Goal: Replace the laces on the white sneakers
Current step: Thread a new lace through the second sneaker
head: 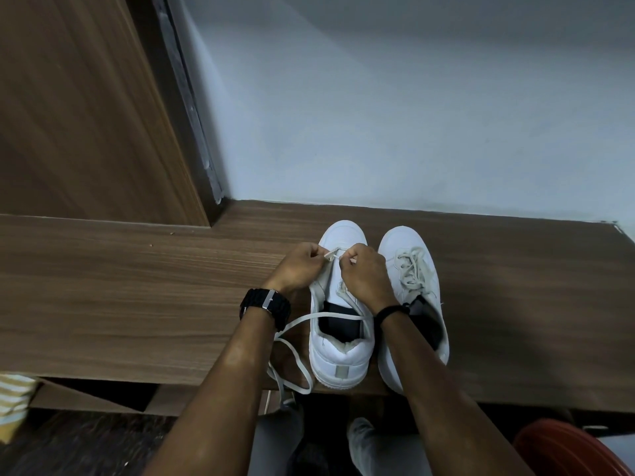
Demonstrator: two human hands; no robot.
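Observation:
Two white sneakers stand side by side on a wooden desk (137, 286), toes pointing away from me. The left sneaker (338, 352) has a white lace (295, 359) threaded only near its toe; the loose length runs across the shoe's opening and loops off the desk's front edge. My left hand (299, 266) pinches the lace at the front eyelets. My right hand (364, 273) pinches the lace's other end just beside it. The right sneaker (409, 242) is fully laced with a dingy lace (412, 266) and is partly hidden by my right forearm.
A pale wall rises right behind the desk. A wooden panel (86, 108) stands at the back left. Below the desk edge are my knees, a red round object (570, 451) at the lower right and striped fabric (13, 403) at the lower left.

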